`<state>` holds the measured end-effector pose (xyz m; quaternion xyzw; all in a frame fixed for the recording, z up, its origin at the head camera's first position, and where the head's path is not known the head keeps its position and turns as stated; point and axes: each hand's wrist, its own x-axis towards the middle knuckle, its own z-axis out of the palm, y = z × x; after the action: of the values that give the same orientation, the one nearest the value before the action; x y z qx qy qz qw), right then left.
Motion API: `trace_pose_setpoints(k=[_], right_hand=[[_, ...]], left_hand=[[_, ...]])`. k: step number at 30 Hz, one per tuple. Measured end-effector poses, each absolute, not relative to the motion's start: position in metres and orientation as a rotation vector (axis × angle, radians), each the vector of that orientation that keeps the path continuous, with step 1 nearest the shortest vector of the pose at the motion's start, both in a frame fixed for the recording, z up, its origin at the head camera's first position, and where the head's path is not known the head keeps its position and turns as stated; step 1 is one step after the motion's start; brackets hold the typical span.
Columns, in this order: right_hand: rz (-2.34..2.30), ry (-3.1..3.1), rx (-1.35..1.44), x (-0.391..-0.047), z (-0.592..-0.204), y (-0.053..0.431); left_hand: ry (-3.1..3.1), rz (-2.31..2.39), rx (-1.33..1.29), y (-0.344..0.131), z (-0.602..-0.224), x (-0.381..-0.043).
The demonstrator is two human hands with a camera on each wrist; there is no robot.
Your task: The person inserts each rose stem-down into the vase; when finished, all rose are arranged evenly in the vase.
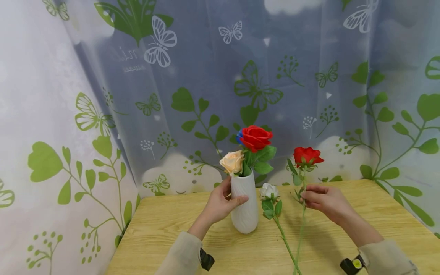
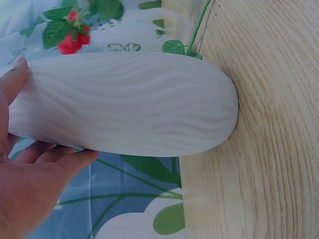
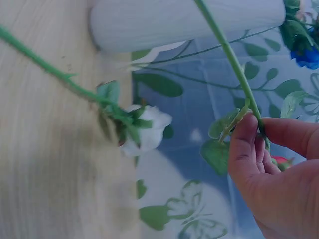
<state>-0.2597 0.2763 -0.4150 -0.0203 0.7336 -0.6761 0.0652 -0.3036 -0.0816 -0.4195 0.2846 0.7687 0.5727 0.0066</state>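
A white vase [image 1: 245, 208] with wavy ridges stands upright on the table, and my left hand [image 1: 221, 202] grips it near the top, thumb across the front. In it are a red rose [image 1: 256, 138], a peach rose [image 1: 232, 162] and a blue flower [image 1: 239, 136] mostly hidden behind the red one. My right hand [image 1: 326, 202] pinches the green stem of another red rose [image 1: 308, 156] between thumb and fingers, bloom up, to the right of the vase. Between vase and right hand, a white rose [image 1: 269, 191] lies on the table, its stem pointing toward me.
The wooden table [image 1: 165, 229] meets a patterned curtain [image 1: 192, 114] at the back, printed with leaves and butterflies. More of this cloth hangs at the left and right sides. A black wrist camera [image 1: 207, 259] sits at my left sleeve.
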Motion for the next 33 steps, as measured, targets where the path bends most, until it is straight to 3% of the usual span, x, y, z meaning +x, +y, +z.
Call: trace_pose_setpoints(k=[10, 22, 33], right_hand=[[-2.357, 2.059, -0.120, -0.254, -0.381, 0.264], [-2.941, 1.521, -0.420, -0.254, -0.334, 0.259], [-3.180, 1.318, -0.483, -0.257, -0.309, 0.257]], left_hand=[[2.400, 1.793, 0.885, -0.082, -0.421, -0.304], [2.391, 1.805, 0.909, -0.081, -0.421, -0.306], [2.398, 1.793, 0.898, -0.082, -0.420, -0.304]])
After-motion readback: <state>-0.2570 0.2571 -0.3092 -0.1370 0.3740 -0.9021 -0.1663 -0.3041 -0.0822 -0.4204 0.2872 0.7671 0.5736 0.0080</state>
